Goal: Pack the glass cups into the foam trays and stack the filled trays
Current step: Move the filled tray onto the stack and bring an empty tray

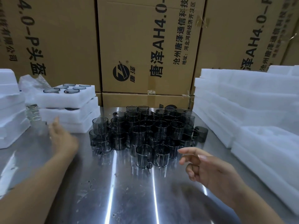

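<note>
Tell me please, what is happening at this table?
A person is packing glass cups. Many loose ones stand crowded in the middle of the metal table. At the left is a stack of filled trays; at the right, a pile of foam with no cups visible. The right hand reaches toward the nearest cups and holds nothing. The left hand is open near the filled stack, also holding nothing.

Glass cups (145, 131) clustered mid-table (129, 191) toward back edge — filled foam trays (68, 107) stacked back-left, empty foam trays (242, 110) along right edge, cartons (145, 46) behind.
</note>
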